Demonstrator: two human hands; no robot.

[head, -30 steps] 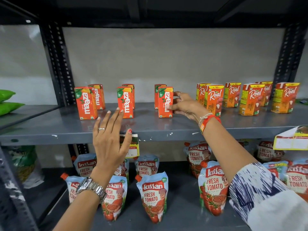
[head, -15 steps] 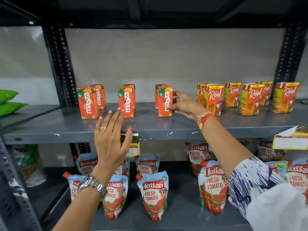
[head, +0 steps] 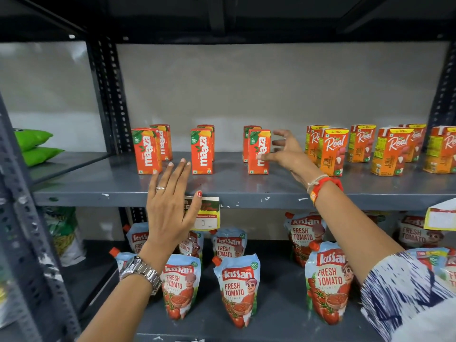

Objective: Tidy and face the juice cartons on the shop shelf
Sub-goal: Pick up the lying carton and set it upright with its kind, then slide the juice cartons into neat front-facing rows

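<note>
Quite a bit here is half hidden. The three back Maaza cartons (head: 161,140) sit right behind the front ones, so only slivers of them show. On the right, the last Real carton (head: 441,150) is cut off by the frame edge, and one Real carton in the back row only peeks out behind its neighbour. The price tag (head: 206,213) on the shelf lip is partly covered by the left hand, its print too blurry to read. A second tag (head: 440,217) at far right is cut off too.

Counts: six Maaza cartons in three front-and-back pairs, all upright on the grey shelf (head: 246,191). Six Real cartons (head: 332,150) that I can make out, also upright, to the right of them. Ketchup pouches (head: 238,290) below: about nine visible, several hidden behind arms. Two green packets (head: 33,146) on the next shelf over, left.

The left hand (head: 170,206) is flat and spread in front of the shelf edge, holding nothing, fingertips near the left and middle Maaza cartons. The right hand (head: 287,154) has a wide open grip, thumb tip at the front right Maaza carton (head: 257,151), fingers spread clear of it; can't tell if the thumb actually touches.
</note>
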